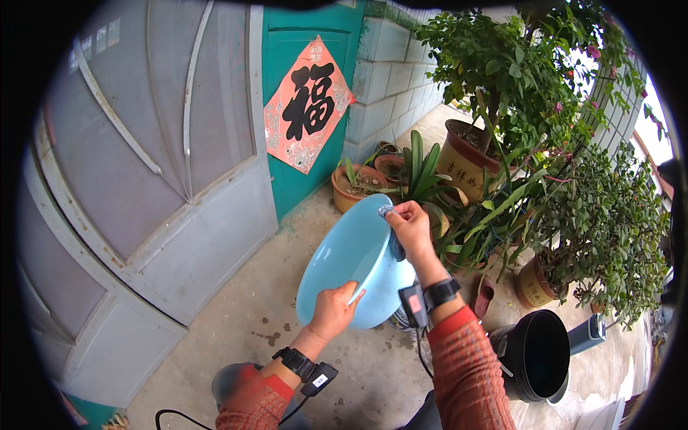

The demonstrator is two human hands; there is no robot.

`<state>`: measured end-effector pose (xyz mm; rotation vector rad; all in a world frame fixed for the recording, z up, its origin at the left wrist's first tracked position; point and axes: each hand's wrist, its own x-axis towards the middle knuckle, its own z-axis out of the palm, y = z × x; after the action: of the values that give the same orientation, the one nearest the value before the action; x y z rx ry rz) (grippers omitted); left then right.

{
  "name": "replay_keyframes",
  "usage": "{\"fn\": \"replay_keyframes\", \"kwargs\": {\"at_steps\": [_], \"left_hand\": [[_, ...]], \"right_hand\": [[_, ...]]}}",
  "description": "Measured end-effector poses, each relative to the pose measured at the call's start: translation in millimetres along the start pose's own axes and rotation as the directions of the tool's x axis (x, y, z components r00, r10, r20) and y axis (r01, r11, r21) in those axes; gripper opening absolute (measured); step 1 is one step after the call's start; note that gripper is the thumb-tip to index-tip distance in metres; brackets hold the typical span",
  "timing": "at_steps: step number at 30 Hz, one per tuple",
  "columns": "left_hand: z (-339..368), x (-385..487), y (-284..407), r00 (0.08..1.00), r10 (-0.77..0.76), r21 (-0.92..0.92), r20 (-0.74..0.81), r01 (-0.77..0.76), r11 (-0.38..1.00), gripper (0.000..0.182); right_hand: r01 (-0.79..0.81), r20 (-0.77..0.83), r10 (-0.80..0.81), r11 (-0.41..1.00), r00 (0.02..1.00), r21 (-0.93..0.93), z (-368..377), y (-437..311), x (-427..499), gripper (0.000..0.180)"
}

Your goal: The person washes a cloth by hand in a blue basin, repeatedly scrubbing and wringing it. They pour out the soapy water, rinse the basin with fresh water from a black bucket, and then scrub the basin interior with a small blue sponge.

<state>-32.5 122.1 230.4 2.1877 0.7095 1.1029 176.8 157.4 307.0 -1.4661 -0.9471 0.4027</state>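
A light blue plastic basin (344, 252) is held tilted on its side above the concrete floor, its hollow facing left. My left hand (336, 306) grips the near part of its rim, thumb on one side of the wall. At the far right of the rim, my right hand (413, 228) pinches a dark blue patterned cloth (396, 246), which is folded over the edge and hangs down the outside. Part of the cloth is hidden behind the fingers. Each wrist wears a black strap with a small box and a cable.
A grey metal screen door (209, 242) stands at the left, beside a green door (306, 188) bearing a red paper diamond. Potted plants (467, 161) line the right side. A black bucket (537, 355) and a red shoe (484, 295) are on the concrete floor (215, 349).
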Motion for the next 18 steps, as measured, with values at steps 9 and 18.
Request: {"fn": "replay_keyframes", "kwargs": {"at_steps": [9,18], "left_hand": [[8,18,1,0.986,-0.153,-0.241,-0.06,0.135,0.961,0.019],[4,12,-11,0.968,-0.183,-0.056,-0.173,0.176,0.983,0.011]], "right_hand": [[0.184,-0.074,-0.177,0.978,0.981,0.101,36,-3,-57,0.012],[0.32,0.208,-0.28,0.927,0.937,-0.194,38,-19,-122,0.015]]}}
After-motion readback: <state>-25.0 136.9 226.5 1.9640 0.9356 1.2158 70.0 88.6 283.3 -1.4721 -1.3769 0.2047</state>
